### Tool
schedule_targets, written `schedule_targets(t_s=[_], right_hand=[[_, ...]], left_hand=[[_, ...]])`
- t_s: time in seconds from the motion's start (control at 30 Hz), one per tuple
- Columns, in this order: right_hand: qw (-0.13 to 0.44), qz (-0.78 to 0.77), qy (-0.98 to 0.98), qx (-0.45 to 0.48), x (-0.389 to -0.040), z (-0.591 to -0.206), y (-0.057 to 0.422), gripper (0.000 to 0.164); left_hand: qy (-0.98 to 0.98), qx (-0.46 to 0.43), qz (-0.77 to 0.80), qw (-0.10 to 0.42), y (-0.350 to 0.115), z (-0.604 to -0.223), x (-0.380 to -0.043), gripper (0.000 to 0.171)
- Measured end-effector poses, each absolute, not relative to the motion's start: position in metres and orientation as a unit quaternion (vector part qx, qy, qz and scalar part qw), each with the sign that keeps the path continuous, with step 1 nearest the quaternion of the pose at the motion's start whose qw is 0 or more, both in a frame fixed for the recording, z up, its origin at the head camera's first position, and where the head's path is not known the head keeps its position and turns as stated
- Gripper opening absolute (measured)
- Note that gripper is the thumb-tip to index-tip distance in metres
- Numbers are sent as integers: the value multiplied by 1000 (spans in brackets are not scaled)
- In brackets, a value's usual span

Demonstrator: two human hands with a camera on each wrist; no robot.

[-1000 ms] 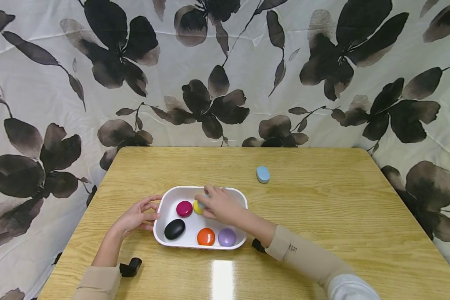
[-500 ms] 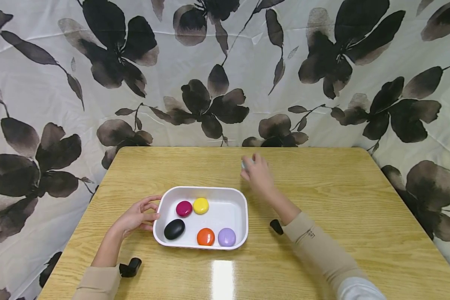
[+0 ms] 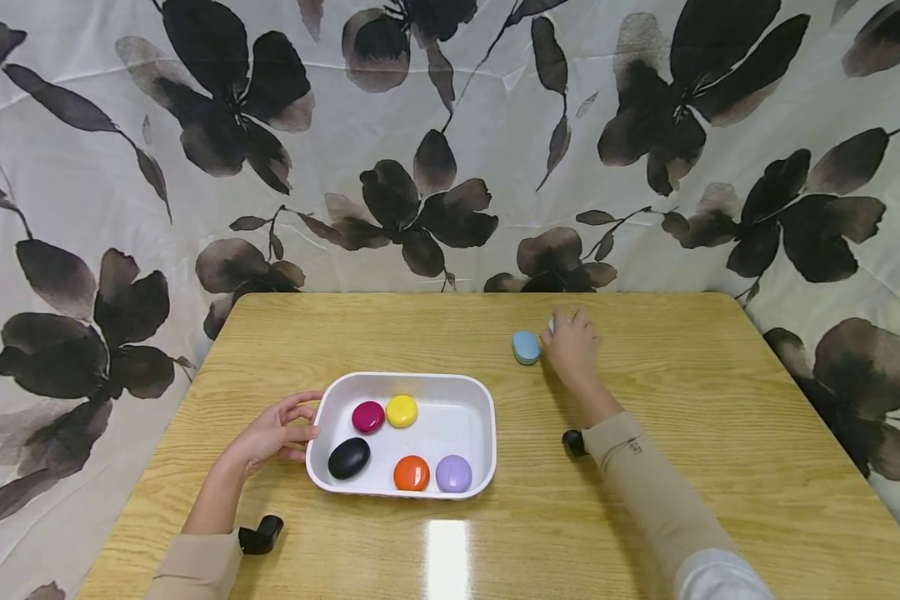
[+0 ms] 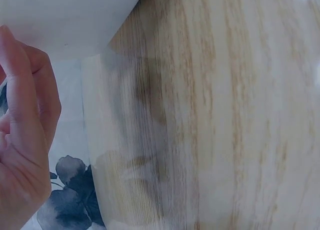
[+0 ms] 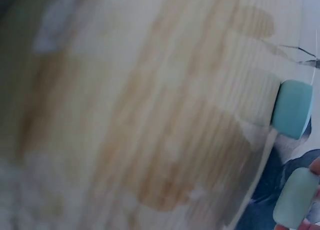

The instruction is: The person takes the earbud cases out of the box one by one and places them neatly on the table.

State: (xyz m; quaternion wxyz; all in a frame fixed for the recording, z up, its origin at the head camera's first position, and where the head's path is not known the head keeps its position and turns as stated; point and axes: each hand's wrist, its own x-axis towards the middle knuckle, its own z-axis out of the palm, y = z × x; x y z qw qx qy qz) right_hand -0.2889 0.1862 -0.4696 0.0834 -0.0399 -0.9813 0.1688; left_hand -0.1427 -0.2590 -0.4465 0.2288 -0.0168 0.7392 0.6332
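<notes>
My left hand (image 3: 272,431) rests its fingers against the left end of a white tray (image 3: 456,423); in the left wrist view, the hand (image 4: 25,115) touches the tray's outer wall (image 4: 60,19). In the right hand (image 3: 574,350), a pale blue-green, rounded oval piece (image 5: 296,198) is pinched between the fingers, mostly hidden in the head view. That hand is over the far part of the table, just right of a light blue oval piece (image 3: 526,347). Lying in the tray are magenta (image 3: 368,417), yellow (image 3: 401,412), black (image 3: 348,458), orange (image 3: 412,473) and lilac (image 3: 453,474) rounded pieces.
The wooden table (image 3: 682,375) runs back to a floral cloth (image 3: 525,150) hanging behind it. Black wrist cameras (image 3: 261,535) sit on both forearms.
The right hand has lifted the pale piece from beside the yellow one in the tray and carried it back and right, past the light blue piece. My left hand has stayed put.
</notes>
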Motion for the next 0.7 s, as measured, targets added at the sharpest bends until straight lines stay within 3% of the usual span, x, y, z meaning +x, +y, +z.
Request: schedule_targets(t_s=[0.47,0.7], right_hand=[[-10,140,-989,-49,-290,-476,186,38],[-31,149,-987,-52,-290,-475,186,33]], left_hand=[[736,-13,636,230,-261,-445,-148,65],[730,-7,642,235,-263,-445,-149,65]])
